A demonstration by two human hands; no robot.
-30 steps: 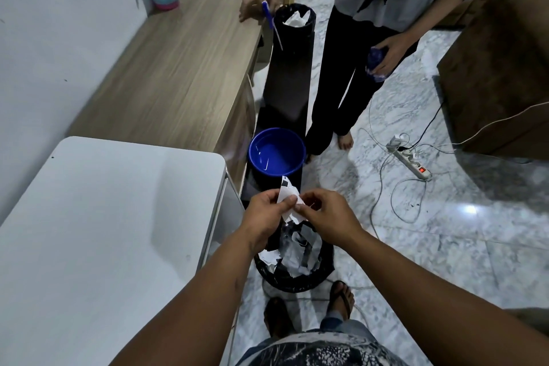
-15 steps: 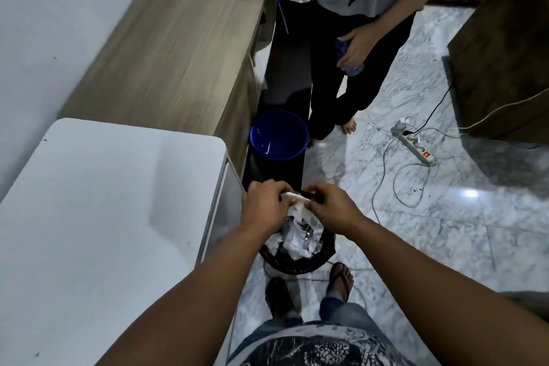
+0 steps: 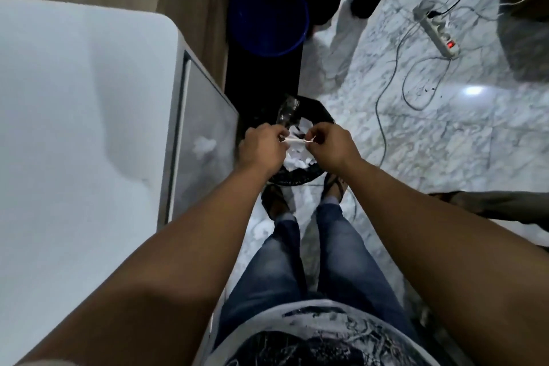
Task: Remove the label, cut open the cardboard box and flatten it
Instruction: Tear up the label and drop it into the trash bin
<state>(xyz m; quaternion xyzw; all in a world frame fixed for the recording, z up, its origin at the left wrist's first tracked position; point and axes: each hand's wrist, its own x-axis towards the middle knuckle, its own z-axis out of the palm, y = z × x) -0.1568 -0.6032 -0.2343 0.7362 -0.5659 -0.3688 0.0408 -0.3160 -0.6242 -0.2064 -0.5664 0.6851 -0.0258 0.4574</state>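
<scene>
In the middle of the frame, the left hand [image 3: 261, 147] and the right hand [image 3: 328, 144] each pinch one end of the torn label strip [image 3: 297, 141], fingers curled tight on it, directly above the black waste bin [image 3: 323, 116] that stands on the marble floor [image 3: 445, 134]. The bin already holds white paper scraps [image 3: 297, 159]. To do this step well, I think the hands should stay low over the opening, so that the pieces fall inside. The cardboard box is not visible. Compared with half a second ago, the view has tilted down, the blue bucket [image 3: 269, 19] now sits near the top, and the strip is pulled straight between the hands.
</scene>
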